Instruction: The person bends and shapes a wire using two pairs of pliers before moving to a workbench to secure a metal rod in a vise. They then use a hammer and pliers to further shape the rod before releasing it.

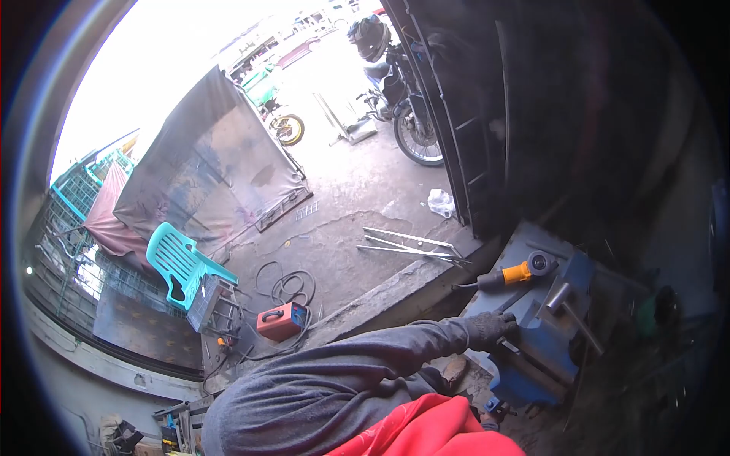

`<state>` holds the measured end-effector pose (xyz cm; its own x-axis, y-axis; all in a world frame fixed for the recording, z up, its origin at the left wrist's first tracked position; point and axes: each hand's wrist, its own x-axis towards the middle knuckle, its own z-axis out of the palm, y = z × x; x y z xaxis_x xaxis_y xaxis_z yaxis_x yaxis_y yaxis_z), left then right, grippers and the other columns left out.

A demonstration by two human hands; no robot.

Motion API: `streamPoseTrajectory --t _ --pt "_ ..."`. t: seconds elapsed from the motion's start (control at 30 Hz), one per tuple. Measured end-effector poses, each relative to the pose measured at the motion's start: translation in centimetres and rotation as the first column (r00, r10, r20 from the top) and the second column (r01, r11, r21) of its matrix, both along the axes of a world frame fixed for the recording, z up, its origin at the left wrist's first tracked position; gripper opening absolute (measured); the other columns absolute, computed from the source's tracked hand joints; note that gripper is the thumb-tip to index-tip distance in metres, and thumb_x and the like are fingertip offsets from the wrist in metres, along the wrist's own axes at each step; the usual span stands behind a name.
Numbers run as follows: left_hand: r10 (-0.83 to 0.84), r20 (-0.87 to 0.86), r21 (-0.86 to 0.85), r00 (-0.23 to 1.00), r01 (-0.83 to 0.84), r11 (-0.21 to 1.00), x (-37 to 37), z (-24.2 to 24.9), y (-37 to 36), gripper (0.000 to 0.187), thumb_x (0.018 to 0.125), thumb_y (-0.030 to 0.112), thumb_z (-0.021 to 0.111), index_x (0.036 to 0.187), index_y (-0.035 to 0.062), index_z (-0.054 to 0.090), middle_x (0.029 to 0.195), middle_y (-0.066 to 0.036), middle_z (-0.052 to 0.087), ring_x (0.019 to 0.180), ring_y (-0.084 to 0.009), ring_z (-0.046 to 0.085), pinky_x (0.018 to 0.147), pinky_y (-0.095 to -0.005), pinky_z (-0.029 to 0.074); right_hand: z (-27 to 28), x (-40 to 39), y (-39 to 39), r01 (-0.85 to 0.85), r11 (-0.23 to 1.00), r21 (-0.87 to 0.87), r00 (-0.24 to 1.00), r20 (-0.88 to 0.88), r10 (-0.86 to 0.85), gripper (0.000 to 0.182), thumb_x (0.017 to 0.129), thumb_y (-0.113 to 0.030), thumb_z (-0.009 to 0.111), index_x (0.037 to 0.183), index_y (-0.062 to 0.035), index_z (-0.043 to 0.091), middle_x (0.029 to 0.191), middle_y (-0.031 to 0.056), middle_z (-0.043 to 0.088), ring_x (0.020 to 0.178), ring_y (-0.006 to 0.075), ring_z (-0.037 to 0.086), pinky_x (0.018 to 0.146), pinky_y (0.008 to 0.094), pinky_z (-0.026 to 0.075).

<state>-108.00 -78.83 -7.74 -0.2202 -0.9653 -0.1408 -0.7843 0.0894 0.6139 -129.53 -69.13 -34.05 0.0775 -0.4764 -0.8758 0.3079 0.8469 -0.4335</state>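
My left hand (490, 328), in a dark glove, reaches from a grey sleeve to the near side of a blue bench vise (544, 338). Its fingers look curled, and what they close on is hard to make out; a thin dark strip (511, 301) lies just beyond them. Lower down, my right hand (490, 419) is close to the vise's lower end, mostly hidden by red cloth (426, 429), so its grip does not show. A yellow angle grinder (518, 271) rests on the metal bench top (536, 237). Beside the vise is a silver hammer-shaped piece (559, 296).
Several metal bars (407, 247) lie by the concrete ledge (380, 292). A red welding machine (281, 321) sits among coiled cables (293, 285), near a turquoise plastic chair (181, 258). A dark metal door (449, 114) rises beside the bench, with a motorcycle (407, 106) outside.
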Motion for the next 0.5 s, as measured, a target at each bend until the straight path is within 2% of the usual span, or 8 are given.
streamPoseTrajectory --t 0.17,0.23,0.33,0.5 --pt "-0.017 0.005 -0.008 1.000 0.017 1.000 -0.2 0.4 -0.1 0.056 0.071 0.020 0.081 0.120 0.0124 0.055 0.125 -0.013 0.051 0.120 -0.0365 0.054 0.095 -0.0489 0.049 -0.9 0.0 0.4 -0.029 0.999 -0.018 0.999 -0.029 0.028 0.051 0.095 -0.052 0.059 0.130 -0.0151 0.051 0.128 0.0052 0.059 0.111 0.0198 0.059 0.084 0.0348 0.049" --pt "0.012 0.007 0.051 1.000 -0.012 0.999 -0.2 0.5 -0.1 0.055 0.071 0.019 0.082 0.119 0.0124 0.057 0.125 -0.012 0.052 0.118 -0.0358 0.055 0.096 -0.0484 0.049 -1.4 -0.2 1.2 -0.042 0.999 -0.021 0.998 -0.042 0.041 0.053 0.095 -0.053 0.059 0.131 -0.0153 0.050 0.129 0.0053 0.058 0.113 0.0200 0.058 0.085 0.0351 0.049" --pt "-0.010 -0.011 0.017 1.000 0.010 1.000 -0.3 1.1 -0.1 0.052 0.073 0.022 0.081 0.118 0.0125 0.057 0.122 -0.012 0.052 0.115 -0.0361 0.056 0.093 -0.0479 0.049 -1.5 -0.6 2.1 -0.060 0.998 -0.036 0.997 -0.054 0.058 0.056 0.095 -0.055 0.059 0.133 -0.0157 0.049 0.131 0.0054 0.057 0.116 0.0201 0.058 0.087 0.0355 0.048" --pt "-0.046 -0.011 -0.020 0.999 0.045 0.999 0.1 0.1 -0.2 0.051 0.074 0.024 0.080 0.118 0.0126 0.057 0.119 -0.013 0.052 0.115 -0.0365 0.055 0.092 -0.0473 0.050 -0.9 2.3 5.0 -0.044 0.997 0.069 0.992 0.119 0.035 0.060 0.095 -0.057 0.059 0.136 -0.0162 0.047 0.135 0.0056 0.056 0.120 0.0205 0.057 0.090 0.0362 0.048"
